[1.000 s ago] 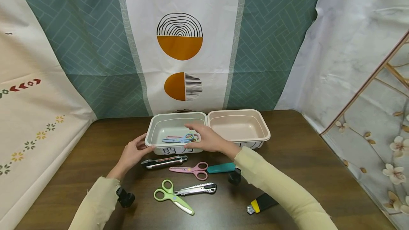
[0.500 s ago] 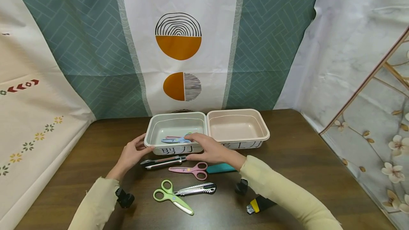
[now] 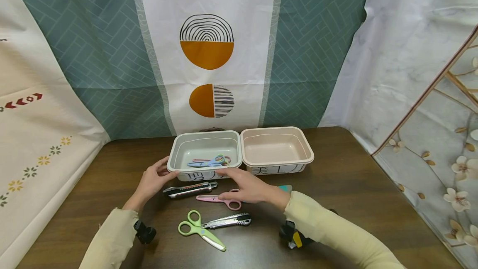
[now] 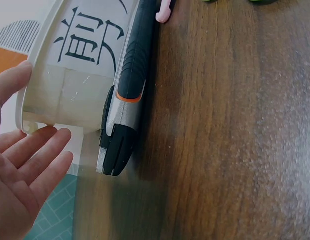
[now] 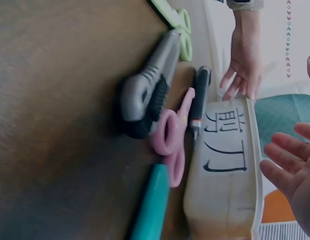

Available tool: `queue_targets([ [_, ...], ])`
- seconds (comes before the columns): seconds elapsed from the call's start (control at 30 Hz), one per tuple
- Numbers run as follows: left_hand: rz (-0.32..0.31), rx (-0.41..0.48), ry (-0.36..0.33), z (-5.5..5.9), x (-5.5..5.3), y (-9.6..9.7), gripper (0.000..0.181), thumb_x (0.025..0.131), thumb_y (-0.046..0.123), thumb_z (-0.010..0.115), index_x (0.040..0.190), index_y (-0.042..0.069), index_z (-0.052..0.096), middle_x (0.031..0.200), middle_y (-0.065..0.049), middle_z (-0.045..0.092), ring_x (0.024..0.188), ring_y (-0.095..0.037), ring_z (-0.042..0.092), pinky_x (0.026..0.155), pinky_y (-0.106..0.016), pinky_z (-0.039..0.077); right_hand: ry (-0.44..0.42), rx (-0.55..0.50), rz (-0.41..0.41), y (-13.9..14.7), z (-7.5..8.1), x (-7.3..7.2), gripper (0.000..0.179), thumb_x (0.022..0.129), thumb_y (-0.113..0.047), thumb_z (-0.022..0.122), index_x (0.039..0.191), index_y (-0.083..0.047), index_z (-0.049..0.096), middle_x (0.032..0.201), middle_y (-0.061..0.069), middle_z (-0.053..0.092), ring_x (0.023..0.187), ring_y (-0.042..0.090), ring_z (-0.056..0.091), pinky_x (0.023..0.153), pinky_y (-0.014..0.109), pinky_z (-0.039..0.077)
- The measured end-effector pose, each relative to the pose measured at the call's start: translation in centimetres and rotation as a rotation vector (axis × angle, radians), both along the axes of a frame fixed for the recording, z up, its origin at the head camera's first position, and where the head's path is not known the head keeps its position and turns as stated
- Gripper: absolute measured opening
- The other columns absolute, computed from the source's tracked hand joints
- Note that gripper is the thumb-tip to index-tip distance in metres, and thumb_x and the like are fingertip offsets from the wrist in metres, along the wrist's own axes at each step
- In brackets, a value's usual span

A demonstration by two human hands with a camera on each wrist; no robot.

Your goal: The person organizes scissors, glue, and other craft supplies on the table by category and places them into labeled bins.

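My left hand (image 3: 151, 182) holds the left front corner of the grey-green plastic box (image 3: 205, 144), its thumb (image 4: 15, 82) at the rim. Inside that box lie blue-handled scissors (image 3: 203, 164) and something pink partly behind them. My right hand (image 3: 248, 186) is in front of the box with its fingers spread, over pink scissors (image 3: 209, 199), whose handles it partly covers in the head view. Beyond them a teal object (image 5: 152, 200) is mostly hidden by the right wrist. A black-and-silver utility knife (image 3: 190, 190) lies along the box front.
A beige box (image 3: 276, 146) stands against the right side of the grey-green one. Nearer lie green scissors (image 3: 213, 238), a silver utility knife (image 3: 228, 222) touching them, and a black-and-yellow knife (image 3: 297, 240) partly behind the right sleeve. Patterned cloth (image 3: 209, 61) hangs behind the table.
My right hand has drawn back from over the grey-green box toward me, down to the pink scissors. The blue scissors lie in the box throughout. My left hand stays at the box corner.
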State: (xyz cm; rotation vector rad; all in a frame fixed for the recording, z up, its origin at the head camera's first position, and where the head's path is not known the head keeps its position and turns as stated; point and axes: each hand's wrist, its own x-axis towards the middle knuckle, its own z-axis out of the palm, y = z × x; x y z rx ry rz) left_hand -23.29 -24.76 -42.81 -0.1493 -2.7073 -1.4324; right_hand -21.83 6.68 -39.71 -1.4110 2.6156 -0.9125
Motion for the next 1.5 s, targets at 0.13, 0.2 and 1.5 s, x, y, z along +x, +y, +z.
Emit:
queue_targets([
  [0.13,0.003,-0.004,0.001,-0.1,0.0,0.0,0.071,0.081,0.033,0.067,0.136,0.000,0.037,0.119,-0.023,0.056,0.101,-0.033,0.058,0.079,-0.042,0.050,0.000,0.029,-0.009,0.2,-0.6,0.5,0.063,0.085,-0.042,0.060,0.134,-0.007,0.042,0.131,0.004,0.049,0.122,0.012,0.041,0.101,0.028,0.032],
  [0.2,0.004,-0.008,0.004,-0.1,-0.1,0.0,0.071,0.081,0.033,0.067,0.136,0.000,0.037,0.118,-0.023,0.056,0.101,-0.033,0.058,0.079,-0.042,0.050,-0.003,0.037,-0.017,0.2,-0.9,0.6,0.063,0.085,-0.043,0.059,0.133,-0.007,0.043,0.131,0.003,0.049,0.122,0.011,0.041,0.100,0.028,0.033],
  [1.5,-0.003,0.012,0.007,-0.1,0.0,-0.1,0.070,0.082,0.031,0.067,0.136,0.000,0.036,0.119,-0.024,0.056,0.101,-0.034,0.058,0.079,-0.042,0.050,0.031,0.138,-0.135,0.8,-4.4,0.1,0.058,0.073,-0.034,0.071,0.118,-0.002,0.054,0.112,0.006,0.057,0.103,0.015,0.052,0.088,0.026,0.042],
])
